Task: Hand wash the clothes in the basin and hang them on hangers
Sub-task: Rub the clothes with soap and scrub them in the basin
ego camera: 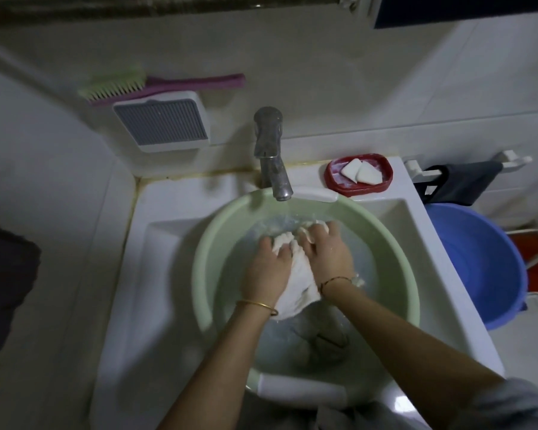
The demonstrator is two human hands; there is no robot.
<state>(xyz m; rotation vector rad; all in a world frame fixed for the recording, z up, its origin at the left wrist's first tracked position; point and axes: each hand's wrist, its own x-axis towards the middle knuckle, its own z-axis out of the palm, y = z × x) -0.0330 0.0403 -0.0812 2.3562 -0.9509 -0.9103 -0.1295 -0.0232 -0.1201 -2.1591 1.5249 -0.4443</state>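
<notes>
A pale green basin [212, 243] holding water sits in the white sink [143, 274]. A wet white garment [298, 280] is bunched at the middle of the basin. My left hand [269, 268] grips its left side with curled fingers. My right hand [326, 249] grips its right side, fingers curled over the cloth's far end. More cloth lies under the water near the basin's front [317, 339], blurred. No hanger is in view.
A metal tap [271, 153] stands over the basin's far rim. A red soap dish [359, 173] with white soap pieces sits at the sink's back right. A blue basin [491, 262] is on the right below a dark cloth on a rack [460, 181]. A brush [115, 86] lies on a wall shelf.
</notes>
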